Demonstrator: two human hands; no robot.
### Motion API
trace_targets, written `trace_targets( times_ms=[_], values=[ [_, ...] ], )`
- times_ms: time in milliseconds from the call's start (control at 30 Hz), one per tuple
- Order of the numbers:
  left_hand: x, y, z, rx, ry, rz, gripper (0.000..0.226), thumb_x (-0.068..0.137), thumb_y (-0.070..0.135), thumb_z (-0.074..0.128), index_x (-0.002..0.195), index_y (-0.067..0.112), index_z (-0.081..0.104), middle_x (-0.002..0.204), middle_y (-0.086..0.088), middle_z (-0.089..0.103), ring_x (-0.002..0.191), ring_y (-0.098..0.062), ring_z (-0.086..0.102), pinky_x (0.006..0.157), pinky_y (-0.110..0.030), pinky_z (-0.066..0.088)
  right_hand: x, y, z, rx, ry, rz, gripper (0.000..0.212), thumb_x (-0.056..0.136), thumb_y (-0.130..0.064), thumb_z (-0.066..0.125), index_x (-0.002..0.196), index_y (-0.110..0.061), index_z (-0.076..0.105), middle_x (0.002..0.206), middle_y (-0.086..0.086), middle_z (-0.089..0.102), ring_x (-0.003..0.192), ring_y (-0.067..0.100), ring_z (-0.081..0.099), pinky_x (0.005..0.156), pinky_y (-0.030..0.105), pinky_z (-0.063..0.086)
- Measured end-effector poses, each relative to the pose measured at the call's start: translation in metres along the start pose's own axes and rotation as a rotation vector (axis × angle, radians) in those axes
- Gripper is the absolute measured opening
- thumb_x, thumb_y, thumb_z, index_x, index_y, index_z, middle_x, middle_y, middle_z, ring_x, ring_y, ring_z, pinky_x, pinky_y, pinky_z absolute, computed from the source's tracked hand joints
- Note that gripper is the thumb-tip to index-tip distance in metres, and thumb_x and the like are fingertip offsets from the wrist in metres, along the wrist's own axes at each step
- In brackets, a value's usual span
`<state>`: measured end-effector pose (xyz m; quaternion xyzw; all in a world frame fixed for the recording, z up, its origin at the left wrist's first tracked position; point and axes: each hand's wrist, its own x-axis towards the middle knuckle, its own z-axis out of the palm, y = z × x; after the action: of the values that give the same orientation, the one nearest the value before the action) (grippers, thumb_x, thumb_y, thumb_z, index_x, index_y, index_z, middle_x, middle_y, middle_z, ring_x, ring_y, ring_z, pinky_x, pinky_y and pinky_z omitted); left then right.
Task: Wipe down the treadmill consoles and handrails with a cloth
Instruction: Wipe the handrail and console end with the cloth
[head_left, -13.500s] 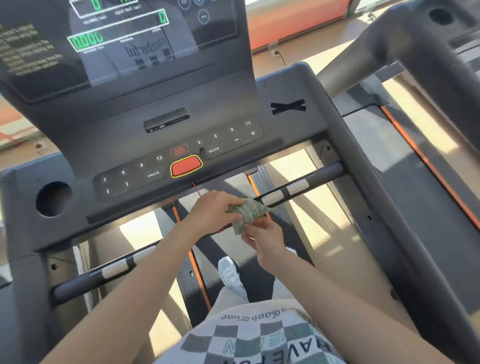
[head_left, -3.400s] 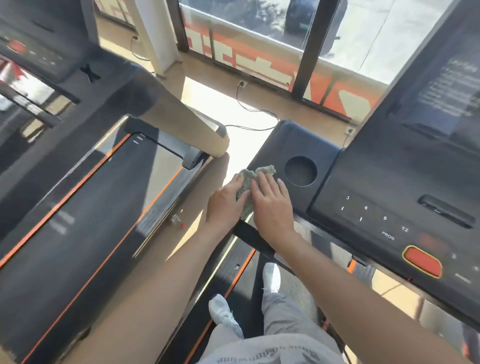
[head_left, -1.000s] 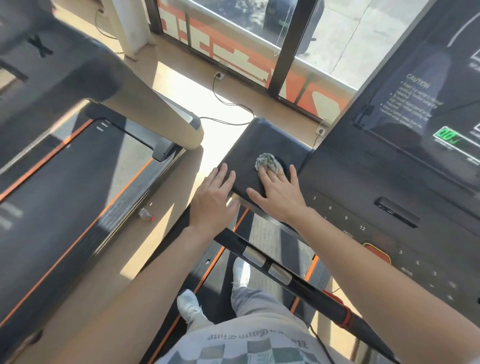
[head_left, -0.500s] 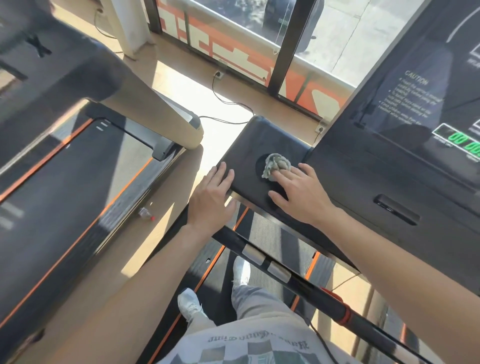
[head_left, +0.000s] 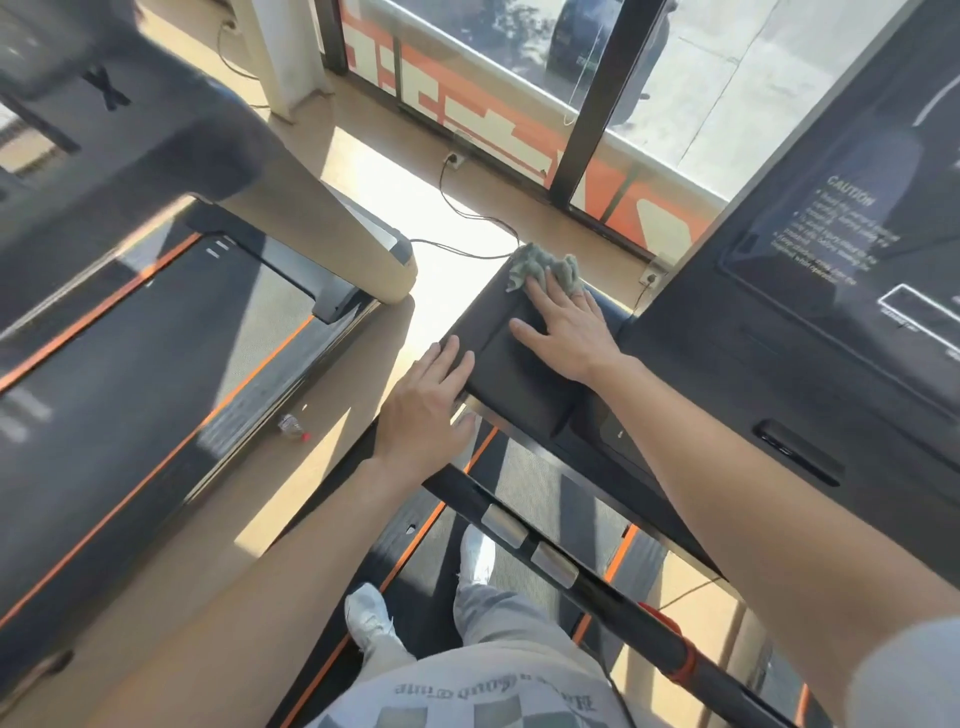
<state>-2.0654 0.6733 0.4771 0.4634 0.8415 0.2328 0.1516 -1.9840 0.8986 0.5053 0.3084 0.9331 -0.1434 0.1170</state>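
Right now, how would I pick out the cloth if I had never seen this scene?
Start at the big dark console on the right with the white CAUTION text. Its flat black side wing juts left, and at the wing's far corner, under the fingers of the right hand, lies the cloth. It is the only crumpled grey-green thing among smooth black surfaces.

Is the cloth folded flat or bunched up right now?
Bunched up: the cloth shows crumpled ridges beyond the right hand, which presses it onto the console corner.
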Motion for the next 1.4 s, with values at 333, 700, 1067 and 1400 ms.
trace_targets(
  times_ms=[333, 700, 1067, 1400],
  values=[
    [-0.001, 0.002, 0.004, 0.007, 0.042, 0.01, 0.075, 0.086, 0.025, 0.072, 0.155, 0.021, 0.043, 0.165, 0.001, 0.034, 0.152, -0.024, 0.031, 0.112, -0.043, 0.042, -0.054, -0.017, 0.038, -0.175, -0.022, -0.408, 0.074, 0.102, -0.061, 0.031, 0.162, -0.027, 0.006, 0.169, -0.003, 0.001, 0.156, 0.019, -0.009, 0.127, 0.041, -0.005],
    [-0.002, 0.0, 0.002, -0.021, 0.032, 0.0, 0.069, 0.09, 0.025, 0.069, 0.154, 0.023, 0.046, 0.166, 0.002, 0.032, 0.155, -0.021, 0.026, 0.116, -0.044, 0.039, 0.014, 0.026, -0.014, -0.21, -0.063, 0.068, 0.078, 0.098, -0.069, 0.015, 0.162, -0.028, -0.006, 0.17, 0.008, -0.006, 0.156, 0.028, -0.006, 0.126, 0.046, -0.005],
    [-0.002, -0.004, 0.005, 0.002, 0.034, 0.024, 0.071, 0.089, 0.024, 0.071, 0.154, 0.021, 0.045, 0.166, -0.001, 0.033, 0.153, -0.025, 0.03, 0.114, -0.045, 0.04, -0.096, 0.019, 0.025, -0.246, -0.05, -0.1, 0.084, 0.096, -0.068, 0.011, 0.161, -0.016, 0.021, 0.17, 0.002, 0.012, 0.157, 0.019, -0.002, 0.127, 0.042, 0.0],
    [-0.005, -0.005, -0.003, -0.053, 0.046, 0.054, 0.063, 0.082, 0.018, 0.073, 0.142, 0.019, 0.055, 0.147, 0.001, 0.054, 0.131, -0.026, 0.052, 0.097, -0.045, 0.056, -0.113, -0.046, 0.058, -0.069, -0.026, -0.261, 0.078, 0.102, -0.063, 0.025, 0.161, -0.024, -0.01, 0.168, -0.003, -0.01, 0.153, 0.012, -0.023, 0.127, 0.039, -0.005]
  ],
)
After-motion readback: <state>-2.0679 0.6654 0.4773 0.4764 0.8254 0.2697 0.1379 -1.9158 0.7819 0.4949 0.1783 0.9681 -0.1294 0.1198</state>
